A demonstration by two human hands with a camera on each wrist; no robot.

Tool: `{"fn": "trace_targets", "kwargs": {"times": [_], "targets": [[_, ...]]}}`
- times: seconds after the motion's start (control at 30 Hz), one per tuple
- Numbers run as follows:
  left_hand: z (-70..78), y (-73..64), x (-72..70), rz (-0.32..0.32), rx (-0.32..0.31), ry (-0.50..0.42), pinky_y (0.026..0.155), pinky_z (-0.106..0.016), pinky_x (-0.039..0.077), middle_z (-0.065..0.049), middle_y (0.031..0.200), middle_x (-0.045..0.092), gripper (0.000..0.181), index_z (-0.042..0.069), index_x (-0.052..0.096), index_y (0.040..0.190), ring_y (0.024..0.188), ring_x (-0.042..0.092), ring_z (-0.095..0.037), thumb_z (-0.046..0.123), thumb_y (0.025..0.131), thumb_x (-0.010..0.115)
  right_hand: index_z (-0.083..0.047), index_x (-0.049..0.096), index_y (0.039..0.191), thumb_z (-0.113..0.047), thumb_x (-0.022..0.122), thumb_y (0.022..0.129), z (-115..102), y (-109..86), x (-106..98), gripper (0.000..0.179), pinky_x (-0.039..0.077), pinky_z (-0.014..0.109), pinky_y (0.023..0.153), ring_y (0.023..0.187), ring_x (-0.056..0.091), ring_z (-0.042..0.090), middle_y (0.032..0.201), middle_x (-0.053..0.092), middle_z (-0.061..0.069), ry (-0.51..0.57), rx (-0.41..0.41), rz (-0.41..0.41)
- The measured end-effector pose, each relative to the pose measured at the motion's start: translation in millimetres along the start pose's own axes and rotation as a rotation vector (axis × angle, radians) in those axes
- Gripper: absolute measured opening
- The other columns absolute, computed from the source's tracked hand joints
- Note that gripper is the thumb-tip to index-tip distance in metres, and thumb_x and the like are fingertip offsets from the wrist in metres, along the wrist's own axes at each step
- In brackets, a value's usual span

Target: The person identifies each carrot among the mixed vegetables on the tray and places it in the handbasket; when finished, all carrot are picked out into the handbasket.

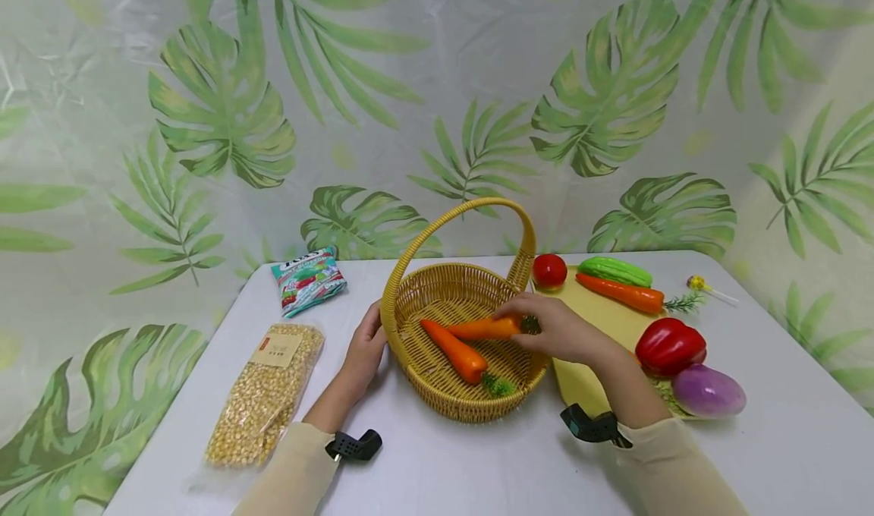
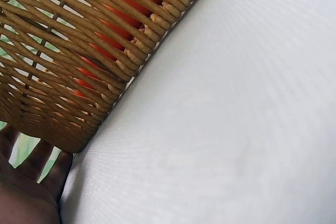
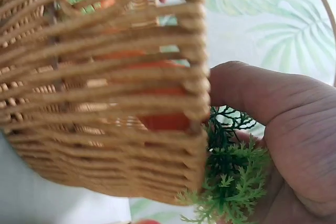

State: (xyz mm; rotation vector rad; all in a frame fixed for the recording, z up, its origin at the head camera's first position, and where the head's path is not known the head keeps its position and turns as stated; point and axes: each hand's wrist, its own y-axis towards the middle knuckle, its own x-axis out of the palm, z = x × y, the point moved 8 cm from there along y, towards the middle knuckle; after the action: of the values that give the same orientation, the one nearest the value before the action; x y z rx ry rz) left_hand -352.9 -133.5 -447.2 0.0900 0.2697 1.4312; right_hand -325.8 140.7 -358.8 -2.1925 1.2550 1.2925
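A woven wicker basket [image 1: 444, 405] with a tall arched handle stands mid-table, tilted neither way that I can see. Inside it one orange carrot [image 1: 456, 353] with a green top lies on the bottom. My right hand [image 1: 556, 330] reaches over the basket's right rim and grips a second carrot [image 1: 481, 328] near its leafy end; its green leaves [image 3: 231, 166] hang by my palm in the right wrist view. At the basket's left side, my left hand [image 1: 365, 349] rests against the outer wall, its fingers [image 2: 34, 158] extended along the weave.
Right of the basket, a yellow board [image 1: 573, 387] bears a third carrot [image 1: 624, 294], a bitter melon [image 1: 616, 271], a red pepper [image 1: 671, 347] and an eggplant [image 1: 708, 391]. A tomato [image 1: 549, 272] and lollipop [image 1: 710, 288] are nearby. Left lie a corn-kernel bag [image 1: 262, 402] and candy packet [image 1: 309, 281].
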Motion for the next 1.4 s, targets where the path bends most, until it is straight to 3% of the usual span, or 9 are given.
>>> {"fn": "trace_targets", "kwargs": {"times": [0.27, 0.7, 0.93, 1.13, 1.4], "targets": [[1.6, 0.8, 0.1, 0.003, 0.006, 0.005, 0.125, -0.049, 0.024, -0.002, 0.154, 0.046, 0.042, 0.023, 0.046, 0.146, 0.148, 0.035, -0.019, 0.022, 0.105, 0.047, -0.017, 0.068, 0.121, -0.015, 0.075, 0.089, -7.3, 6.3, 17.8, 0.033, 0.053, 0.038, 0.094, 0.104, 0.059, 0.015, 0.120, 0.068, -0.001, -0.027, -0.024, -0.036], [-0.6, 1.6, 0.4, -0.002, 0.004, -0.014, 0.126, -0.050, 0.021, -0.004, 0.155, 0.045, 0.042, 0.019, 0.045, 0.148, 0.149, 0.033, -0.020, 0.020, 0.105, 0.047, -0.017, 0.068, 0.119, -0.025, 0.078, 0.087, -18.4, 14.1, 37.2, 0.034, 0.055, 0.036, 0.090, 0.099, 0.062, 0.013, 0.113, 0.070, -0.004, -0.068, -0.061, -0.008], [2.0, 1.5, -0.1, -0.003, 0.024, -0.006, 0.125, -0.049, 0.023, -0.008, 0.154, 0.045, 0.042, 0.018, 0.045, 0.147, 0.147, 0.035, -0.022, 0.016, 0.105, 0.047, -0.022, 0.068, 0.117, -0.028, 0.078, 0.087, -16.3, 15.7, 46.3, 0.033, 0.055, 0.035, 0.091, 0.100, 0.064, 0.011, 0.111, 0.071, -0.008, -0.111, 0.001, -0.053], [3.5, 1.2, -0.2, 0.001, 0.022, 0.006, 0.124, -0.049, 0.023, -0.007, 0.154, 0.046, 0.042, 0.019, 0.046, 0.147, 0.146, 0.035, -0.021, 0.016, 0.105, 0.047, -0.022, 0.065, 0.122, -0.032, 0.078, 0.087, -16.0, 15.0, 52.4, 0.039, 0.055, 0.036, 0.090, 0.102, 0.066, 0.014, 0.115, 0.072, -0.004, -0.165, 0.008, -0.105], [0.7, 0.9, -1.1, 0.003, 0.006, 0.025, 0.123, -0.048, 0.025, -0.004, 0.153, 0.047, 0.043, 0.021, 0.044, 0.148, 0.146, 0.037, -0.022, 0.019, 0.105, 0.047, -0.022, 0.066, 0.123, -0.034, 0.077, 0.087, -13.1, 13.9, 55.9, 0.040, 0.058, 0.035, 0.089, 0.098, 0.070, 0.013, 0.116, 0.072, -0.002, -0.083, 0.029, -0.166]]}}
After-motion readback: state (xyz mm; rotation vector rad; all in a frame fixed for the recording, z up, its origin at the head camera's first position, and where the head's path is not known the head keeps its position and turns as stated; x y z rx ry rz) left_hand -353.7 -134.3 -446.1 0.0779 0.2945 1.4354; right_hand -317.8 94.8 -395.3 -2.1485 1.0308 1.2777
